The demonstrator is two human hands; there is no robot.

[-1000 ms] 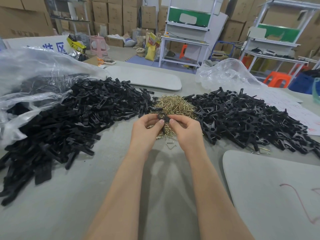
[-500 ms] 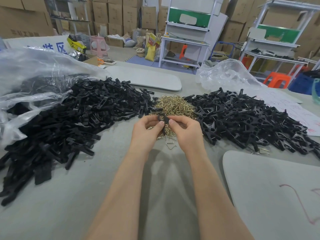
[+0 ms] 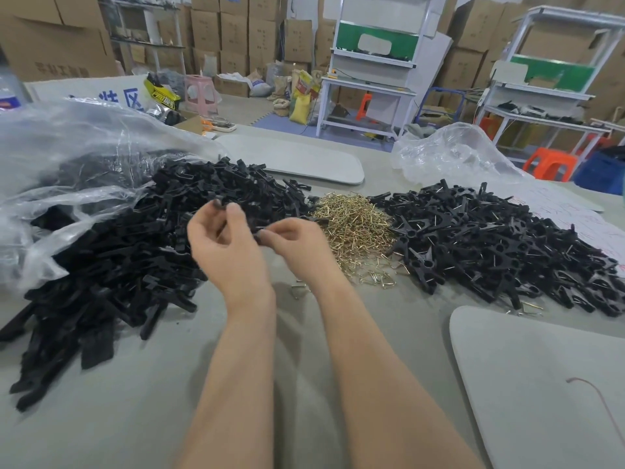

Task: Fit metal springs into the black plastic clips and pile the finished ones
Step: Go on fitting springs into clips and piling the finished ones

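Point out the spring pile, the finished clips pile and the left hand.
spring pile point(image 3: 353, 221): head view, middle of the brass heap.
finished clips pile point(image 3: 490, 245): head view, middle of the right heap.
left hand point(image 3: 230, 252): head view, middle of the hand.

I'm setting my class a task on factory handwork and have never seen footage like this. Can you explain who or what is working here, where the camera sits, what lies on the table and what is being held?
There is no machine here: a person works with two bare hands. The single camera is worn on the person's head and looks forward and down, so the forearms reach away from you. On the grey table lie three heaps. Loose black clip parts are on the left, spilling from a clear plastic bag. Brass-coloured metal springs are in the middle, and finished clips with springs fitted are on the right. The left hand is raised over the left heap with its fingers curled; blur hides whether it holds anything. The right hand seems to pinch a small black piece.
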